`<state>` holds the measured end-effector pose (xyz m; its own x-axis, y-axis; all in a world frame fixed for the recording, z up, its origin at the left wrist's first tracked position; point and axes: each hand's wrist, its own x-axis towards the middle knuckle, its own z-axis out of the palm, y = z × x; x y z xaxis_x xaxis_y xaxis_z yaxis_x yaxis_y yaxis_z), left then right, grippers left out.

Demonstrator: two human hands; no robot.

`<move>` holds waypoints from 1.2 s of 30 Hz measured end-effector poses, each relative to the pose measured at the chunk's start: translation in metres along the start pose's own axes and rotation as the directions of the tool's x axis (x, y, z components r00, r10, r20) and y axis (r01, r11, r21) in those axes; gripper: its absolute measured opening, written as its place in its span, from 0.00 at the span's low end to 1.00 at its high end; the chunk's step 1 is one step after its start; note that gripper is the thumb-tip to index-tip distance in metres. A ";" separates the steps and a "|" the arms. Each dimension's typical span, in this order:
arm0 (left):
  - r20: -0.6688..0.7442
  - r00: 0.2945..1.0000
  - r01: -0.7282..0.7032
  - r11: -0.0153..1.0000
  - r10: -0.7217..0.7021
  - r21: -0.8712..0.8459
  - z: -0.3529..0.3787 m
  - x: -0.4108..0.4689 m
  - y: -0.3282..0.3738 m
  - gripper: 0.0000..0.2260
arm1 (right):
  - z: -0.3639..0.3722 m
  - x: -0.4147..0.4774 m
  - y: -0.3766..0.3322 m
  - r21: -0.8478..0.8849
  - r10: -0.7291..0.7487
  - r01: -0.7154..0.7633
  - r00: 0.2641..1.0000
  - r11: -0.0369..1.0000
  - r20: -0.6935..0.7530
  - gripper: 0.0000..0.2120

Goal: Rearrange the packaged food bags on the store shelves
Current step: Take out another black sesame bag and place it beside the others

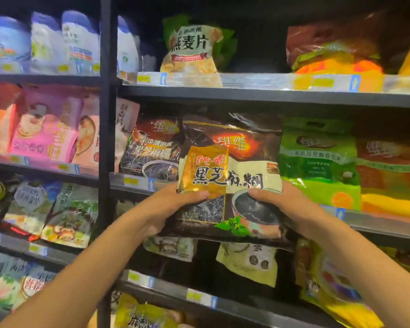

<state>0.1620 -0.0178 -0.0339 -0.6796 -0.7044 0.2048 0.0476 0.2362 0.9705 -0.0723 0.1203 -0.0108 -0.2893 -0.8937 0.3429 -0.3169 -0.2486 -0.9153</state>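
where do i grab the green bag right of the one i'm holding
Probably the top band of the green bag, coming from the front: it stands upright, shows a handle slot there, and a red-brown bag crowds its right side.

black sesame paste bag (230, 176) | dark, glossy | upright | before middle shelf (246, 93)
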 end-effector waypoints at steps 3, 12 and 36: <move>0.036 0.999 0.006 1.000 -0.006 -0.001 -0.003 0.025 0.015 0.15 | -0.011 0.024 -0.003 0.033 0.048 -0.047 0.998 0.998 -0.029 0.15; 0.090 0.996 -0.021 0.993 0.011 0.112 -0.023 0.087 0.059 0.21 | -0.036 0.086 -0.020 0.102 0.133 -0.126 0.989 0.987 -0.066 0.21; 0.128 0.989 0.053 0.991 -0.069 0.125 -0.029 0.175 0.014 0.14 | -0.039 0.126 0.010 -0.539 0.035 -0.126 0.984 0.833 -0.176 0.14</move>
<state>0.0644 -0.1572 0.0192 -0.7694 -0.6276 0.1191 -0.0808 0.2805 0.9564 -0.1469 0.0199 0.0309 -0.4548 -0.8222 0.3423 -0.7141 0.1071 -0.6918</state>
